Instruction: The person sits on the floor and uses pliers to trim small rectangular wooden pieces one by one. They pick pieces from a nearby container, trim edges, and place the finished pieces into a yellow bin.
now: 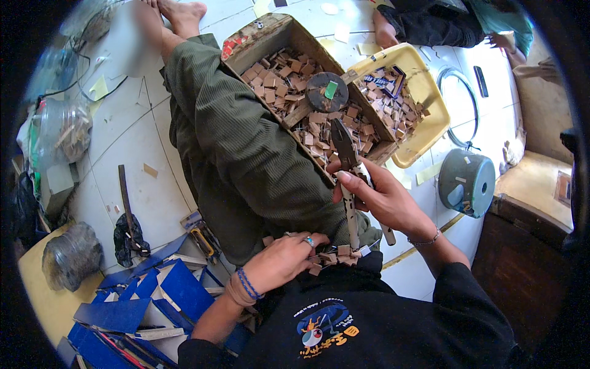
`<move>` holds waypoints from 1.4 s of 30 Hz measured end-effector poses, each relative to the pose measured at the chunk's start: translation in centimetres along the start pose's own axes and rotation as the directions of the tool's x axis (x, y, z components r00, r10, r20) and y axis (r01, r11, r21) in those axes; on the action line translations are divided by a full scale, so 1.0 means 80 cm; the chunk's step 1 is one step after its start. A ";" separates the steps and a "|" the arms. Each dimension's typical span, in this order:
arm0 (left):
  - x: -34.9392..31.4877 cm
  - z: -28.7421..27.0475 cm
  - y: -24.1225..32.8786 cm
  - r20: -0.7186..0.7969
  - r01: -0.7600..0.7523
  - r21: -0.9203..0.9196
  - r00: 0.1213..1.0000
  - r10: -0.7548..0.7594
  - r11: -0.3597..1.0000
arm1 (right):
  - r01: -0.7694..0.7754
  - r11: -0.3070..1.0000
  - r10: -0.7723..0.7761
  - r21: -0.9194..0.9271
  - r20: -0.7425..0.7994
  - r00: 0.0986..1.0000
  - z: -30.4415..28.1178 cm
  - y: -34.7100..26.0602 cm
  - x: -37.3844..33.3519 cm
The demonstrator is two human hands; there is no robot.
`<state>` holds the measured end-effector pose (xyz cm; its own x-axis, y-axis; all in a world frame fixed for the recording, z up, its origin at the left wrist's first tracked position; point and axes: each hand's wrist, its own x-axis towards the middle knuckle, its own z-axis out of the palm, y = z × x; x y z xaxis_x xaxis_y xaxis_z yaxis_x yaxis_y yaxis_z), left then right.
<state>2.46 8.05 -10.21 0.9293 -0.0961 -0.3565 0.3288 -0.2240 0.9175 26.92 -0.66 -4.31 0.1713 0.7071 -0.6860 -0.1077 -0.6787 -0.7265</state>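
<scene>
Pliers [345, 147], dark metal with pale speckled handles, are held above the lap [276, 190], head before the rough wooden box [264, 35]; white floor tiles [412, 280] extend rightward. Right hand [386, 198]: fingers closed around the handles. Left hand [278, 263]: fingers bent at small brown pieces [335, 257]; grip undetermined. Beyond: rounded yellow tray [439, 117].

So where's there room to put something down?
On the floor between the trousers and clear jar, or right of the wire coil, beyond the teal drum. The box, yellow tray and blue pile are crowded.
</scene>
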 end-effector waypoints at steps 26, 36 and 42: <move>-0.009 -0.084 0.021 -0.737 -0.472 -0.634 0.610 -0.292 0.613 | 0.547 0.832 -0.555 -0.096 -0.137 0.820 0.049 0.022 -0.022; 0.009 -0.079 0.017 -0.772 -0.527 -0.570 0.606 -0.192 0.631 | 0.560 0.816 -0.562 -0.145 0.033 0.827 0.063 0.066 0.002; 0.004 -0.076 0.036 -0.761 -0.498 -0.577 0.616 -0.205 0.647 | 0.506 0.797 -0.525 -0.330 0.035 0.850 0.045 0.015 -0.014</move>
<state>4.71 13.29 -6.57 0.6327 0.7245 -0.2733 -0.1528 0.4629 0.8732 23.11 -1.54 -4.57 0.1684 0.9646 -0.2032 0.3243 -0.2489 -0.9126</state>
